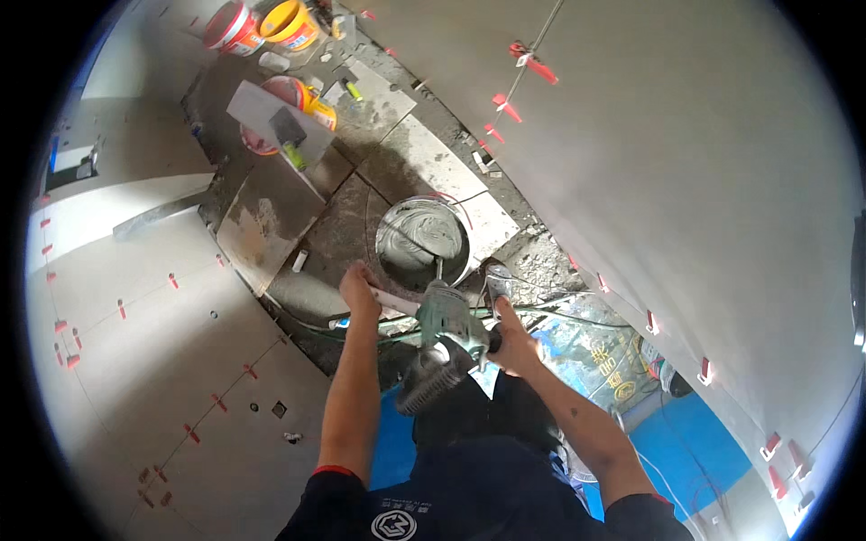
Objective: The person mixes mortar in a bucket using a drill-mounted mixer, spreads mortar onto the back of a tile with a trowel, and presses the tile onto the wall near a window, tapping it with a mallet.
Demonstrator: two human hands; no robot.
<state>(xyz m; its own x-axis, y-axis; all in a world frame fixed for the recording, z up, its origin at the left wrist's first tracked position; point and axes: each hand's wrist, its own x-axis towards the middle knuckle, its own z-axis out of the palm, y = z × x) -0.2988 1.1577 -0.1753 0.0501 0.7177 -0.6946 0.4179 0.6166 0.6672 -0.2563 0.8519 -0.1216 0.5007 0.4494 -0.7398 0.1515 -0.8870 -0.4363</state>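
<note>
I hold a green-grey electric mixing drill (pixel 446 316) over a round bucket (pixel 466 263) in front of me. Its metal shaft (pixel 439 268) goes down into thick grey mortar (pixel 419 234), which shows swirled ridges. My left hand (pixel 360 287) is wrapped round the end of the pale side handle (pixel 397 303). On the other side, my right hand (pixel 516 344) is closed round a dark grip, its fingers partly hidden. The drill's dark ribbed rear end (pixel 433 383) points back toward my body. The mixing head is hidden inside the mortar.
Paint-type buckets, one red (pixel 233 32) and one yellow (pixel 290 25), stand at the far left. A pale board (pixel 257 113) with a green-handled trowel (pixel 294 155) lies across more buckets. Cables (pixel 559 313) cross the rubble-strewn floor. Tiled walls with red levelling wedges (pixel 508 108) rise on both sides.
</note>
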